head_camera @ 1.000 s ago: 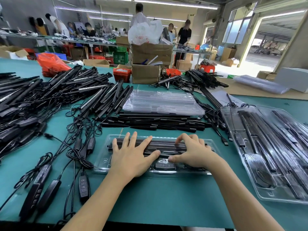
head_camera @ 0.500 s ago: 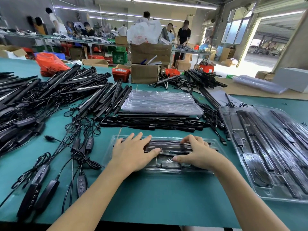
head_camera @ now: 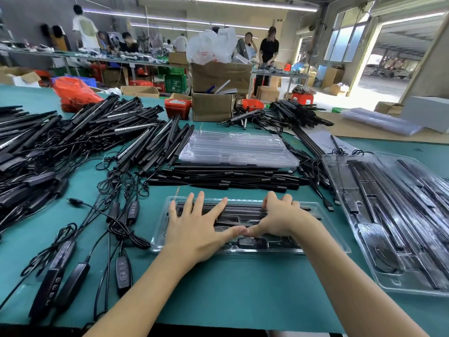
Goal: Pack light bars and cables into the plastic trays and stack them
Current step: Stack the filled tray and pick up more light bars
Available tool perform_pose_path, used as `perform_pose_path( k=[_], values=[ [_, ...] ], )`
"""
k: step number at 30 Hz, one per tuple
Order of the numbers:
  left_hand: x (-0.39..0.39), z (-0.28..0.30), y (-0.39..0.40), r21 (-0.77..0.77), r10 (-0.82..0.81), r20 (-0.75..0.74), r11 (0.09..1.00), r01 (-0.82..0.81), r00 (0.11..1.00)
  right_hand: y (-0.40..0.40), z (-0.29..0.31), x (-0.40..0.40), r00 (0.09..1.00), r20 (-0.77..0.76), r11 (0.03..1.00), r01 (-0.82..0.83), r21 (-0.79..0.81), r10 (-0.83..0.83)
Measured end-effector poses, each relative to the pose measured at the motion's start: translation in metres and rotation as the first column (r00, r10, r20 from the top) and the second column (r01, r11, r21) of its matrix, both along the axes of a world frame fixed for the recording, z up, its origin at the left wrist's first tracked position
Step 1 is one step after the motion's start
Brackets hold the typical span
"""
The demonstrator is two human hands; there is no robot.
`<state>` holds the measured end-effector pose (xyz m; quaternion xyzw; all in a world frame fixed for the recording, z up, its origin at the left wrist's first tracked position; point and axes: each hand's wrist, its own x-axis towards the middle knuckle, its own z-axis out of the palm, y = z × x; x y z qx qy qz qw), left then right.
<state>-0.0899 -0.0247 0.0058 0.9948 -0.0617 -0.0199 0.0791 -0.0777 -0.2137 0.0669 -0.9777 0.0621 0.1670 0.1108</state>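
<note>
Both thumbs have drawn together until they touch, the left hand (head_camera: 196, 229) flat and the right hand (head_camera: 281, 218) seemingly curled, pressing light bars (head_camera: 245, 211) into the plastic tray (head_camera: 335, 242) near the table's front edge, where uneven pressure could leave bars proud.

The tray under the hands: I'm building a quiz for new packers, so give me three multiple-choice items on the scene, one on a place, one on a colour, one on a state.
1. Where does the stack of empty trays lie?
A. beyond the tray being packed
B. on the floor
C. in a cardboard box

2. What colour is the table cover?
A. red
B. teal green
C. white

3. How does the left hand lie?
A. clenched in a fist
B. holding a cable aloft
C. flat, fingers spread on the tray

Answers: 1 A, it sits farther up the table; 2 B, teal shows all round; 3 C, fingers straight across the bars.
</note>
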Motion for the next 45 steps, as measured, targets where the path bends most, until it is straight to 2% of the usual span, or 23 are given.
perform_pose_path(
  k=[7,11,13,17,22,30,45],
  values=[
    [0.003,0.012,0.002,-0.012,-0.009,-0.170,1.000,0.007,0.985,0.006,0.007,0.006,0.998,-0.057,0.996,-0.020,-0.087,0.015],
    [0.009,0.022,-0.004,-0.010,0.031,-0.335,0.999,-0.037,0.942,0.008,0.011,0.008,0.996,-0.083,0.993,-0.034,-0.115,0.024],
    [0.011,0.023,-0.006,-0.038,0.035,-0.370,0.998,-0.053,0.928,0.007,0.011,0.009,0.995,-0.093,0.992,-0.039,-0.124,0.027],
    [0.010,0.021,-0.008,-0.037,0.042,-0.339,0.998,-0.058,0.940,0.006,0.010,0.010,0.995,-0.093,0.990,-0.042,-0.133,0.030],
    [0.011,0.023,-0.009,-0.030,0.057,-0.381,0.997,-0.074,0.923,0.007,0.011,0.009,0.995,-0.094,0.991,-0.042,-0.131,0.030],
    [0.005,0.011,-0.006,-0.049,0.029,-0.248,0.998,-0.043,0.968,0.008,0.005,0.012,0.997,-0.082,0.986,-0.018,-0.167,0.004],
    [0.004,0.014,-0.004,-0.027,-0.003,-0.275,1.000,-0.005,0.962,0.021,0.007,0.028,0.982,-0.187,0.941,-0.075,-0.330,0.012]
  ],
)
